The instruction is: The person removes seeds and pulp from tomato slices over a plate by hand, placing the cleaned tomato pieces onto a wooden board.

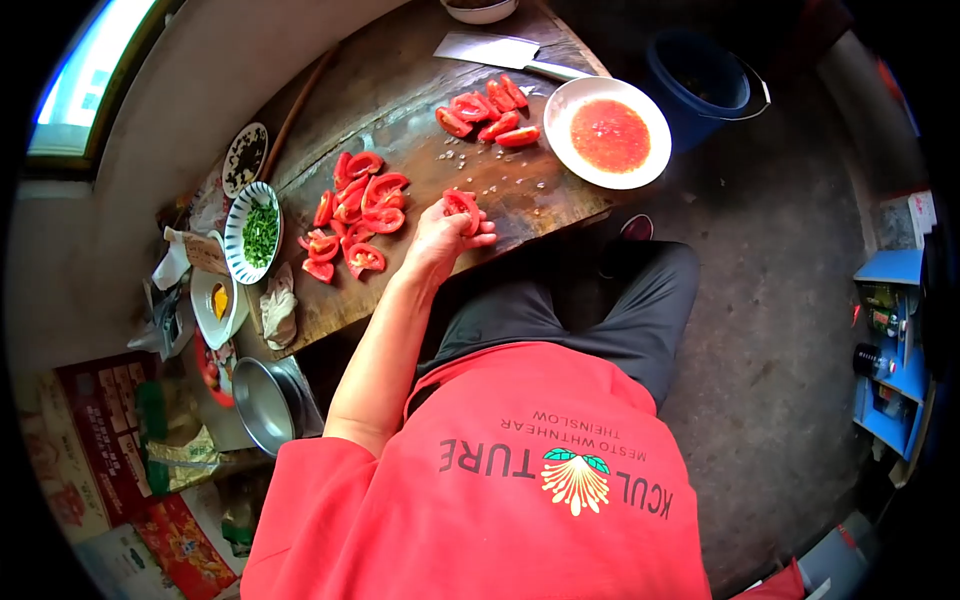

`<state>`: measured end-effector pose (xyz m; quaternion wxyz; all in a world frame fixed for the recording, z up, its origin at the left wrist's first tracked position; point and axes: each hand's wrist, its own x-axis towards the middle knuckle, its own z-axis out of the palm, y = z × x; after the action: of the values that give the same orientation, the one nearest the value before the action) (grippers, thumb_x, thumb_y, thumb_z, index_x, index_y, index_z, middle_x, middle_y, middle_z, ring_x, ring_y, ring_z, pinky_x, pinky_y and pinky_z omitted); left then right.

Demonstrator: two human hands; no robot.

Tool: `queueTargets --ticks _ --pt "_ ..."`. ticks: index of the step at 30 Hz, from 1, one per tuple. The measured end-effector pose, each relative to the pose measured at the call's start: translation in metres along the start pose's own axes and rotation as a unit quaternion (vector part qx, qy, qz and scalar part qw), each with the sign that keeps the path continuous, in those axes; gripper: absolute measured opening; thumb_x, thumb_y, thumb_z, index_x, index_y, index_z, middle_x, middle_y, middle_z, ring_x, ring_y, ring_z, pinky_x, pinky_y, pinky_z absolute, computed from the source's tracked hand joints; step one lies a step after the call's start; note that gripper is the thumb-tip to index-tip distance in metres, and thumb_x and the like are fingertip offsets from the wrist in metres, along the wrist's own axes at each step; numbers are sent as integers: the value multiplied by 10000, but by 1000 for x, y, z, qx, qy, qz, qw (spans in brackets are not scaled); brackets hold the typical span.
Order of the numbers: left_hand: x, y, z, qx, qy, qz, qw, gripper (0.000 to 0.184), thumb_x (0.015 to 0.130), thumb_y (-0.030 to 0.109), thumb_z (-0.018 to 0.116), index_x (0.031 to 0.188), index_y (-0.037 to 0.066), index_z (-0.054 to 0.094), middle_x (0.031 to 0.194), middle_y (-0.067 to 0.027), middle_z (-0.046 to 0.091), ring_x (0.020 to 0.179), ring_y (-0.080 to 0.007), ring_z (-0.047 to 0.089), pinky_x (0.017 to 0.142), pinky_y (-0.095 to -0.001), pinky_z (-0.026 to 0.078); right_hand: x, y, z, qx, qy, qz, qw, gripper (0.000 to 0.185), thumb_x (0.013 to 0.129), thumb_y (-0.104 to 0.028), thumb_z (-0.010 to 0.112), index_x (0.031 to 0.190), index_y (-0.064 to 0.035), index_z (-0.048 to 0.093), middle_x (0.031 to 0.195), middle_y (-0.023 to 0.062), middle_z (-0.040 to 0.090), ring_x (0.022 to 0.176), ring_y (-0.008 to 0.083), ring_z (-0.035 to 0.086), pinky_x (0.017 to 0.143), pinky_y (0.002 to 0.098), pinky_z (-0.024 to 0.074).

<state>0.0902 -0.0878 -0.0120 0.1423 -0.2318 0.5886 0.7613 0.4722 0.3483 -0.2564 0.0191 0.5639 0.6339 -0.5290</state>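
My left hand [440,240] is closed on a tomato wedge [461,210], its cut face turned up, just above the front edge of the wooden table [430,180]. To the left of the hand lies a loose heap of cut tomato wedges [360,205]. Farther back is a smaller group of tomato wedges [485,108], with scattered wet bits on the wood nearby. A white bowl [560,150] of red tomato pulp sits at the table's right corner. Behind it rests a cleaver [490,48], blade flat on the wood. My right hand is out of view.
Along the left stand a striped bowl [233,235] of chopped greens, a dish [243,160] with dark bits, a white container [205,305] and a crumpled cloth [279,305]. A metal pot [264,405] is lower left. Beyond the right corner stands a blue bucket [690,100].
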Motion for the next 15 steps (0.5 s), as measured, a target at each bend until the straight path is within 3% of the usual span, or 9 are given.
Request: queueTargets --ticks 5,11,12,13,15 --pt "19 17 37 130 -35 52 989 328 888 58 451 1206 -20 470 847 -76 567 692 -147 590 615 -307 570 1 64 -10 -14 -7 57 998 163 925 -161 528 993 -48 625 770 13 598 612 116 540 496 262 433" --pt "53 37 94 235 -39 104 966 247 978 178 411 1123 17 531 730 -42 548 500 -101 514 483 -285 539 43 127 -4 -35 1 32 999 161 923 -149 525 1003 -50 623 747 18 595 602 130 537 500 291 445" --pt "60 38 100 262 -34 104 959 249 984 189 412 1110 12 533 726 -44 547 484 -100 506 464 -281 532 50 128 2 -17 5 32 999 161 923 -147 524 1005 -50 622 743 19 594 601 133 536 501 296 447" --pt "64 39 107 263 -44 121 956 250 984 195 416 1057 0 554 686 -35 536 470 -99 501 427 -271 510 48 110 13 87 8 70 994 160 922 -142 523 1005 -49 624 749 22 598 602 137 539 509 298 453" --pt "72 43 118 333 -43 154 929 272 986 228 420 983 -4 563 636 -15 501 476 -89 505 403 -258 497 25 59 15 100 1 64 993 154 921 -134 522 999 -49 624 755 25 600 609 141 542 527 296 464"
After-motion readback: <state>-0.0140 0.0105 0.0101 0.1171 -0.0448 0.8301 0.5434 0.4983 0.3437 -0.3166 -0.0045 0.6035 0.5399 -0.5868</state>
